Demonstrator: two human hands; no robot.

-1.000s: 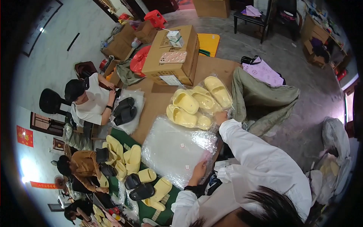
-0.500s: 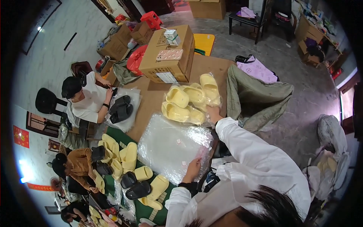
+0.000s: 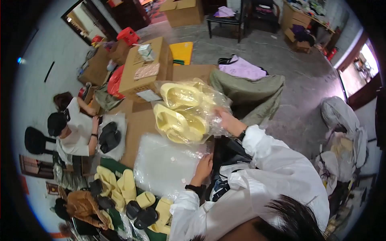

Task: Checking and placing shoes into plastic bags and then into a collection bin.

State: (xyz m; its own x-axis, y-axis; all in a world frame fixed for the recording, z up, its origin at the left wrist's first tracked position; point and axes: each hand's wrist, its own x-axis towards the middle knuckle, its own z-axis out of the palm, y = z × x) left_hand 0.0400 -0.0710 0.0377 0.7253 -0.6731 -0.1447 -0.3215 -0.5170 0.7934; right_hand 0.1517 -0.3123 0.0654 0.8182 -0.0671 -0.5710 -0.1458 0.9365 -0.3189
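Note:
My right hand is closed on the near right side of a clear bag of yellow slippers, held up above the table. The film wrinkles around my fingers, and the slippers lie crosswise inside with several showing. Below it, a flat stack of clear plastic bags covers the near part of the table. At the right edge of that stack rests my left hand, fingers stretched out against the film and holding nothing I can see.
Past the slippers stands a cardboard box with a phone on top. An olive sack lies to the right. Loose yellow slippers and black slippers sit on green cloth at lower left. One person handles black slippers; another sits nearer.
My right hand has raised the bagged slippers off the table, closer to me. My left hand stays at the stack's edge. The whole view has shifted.

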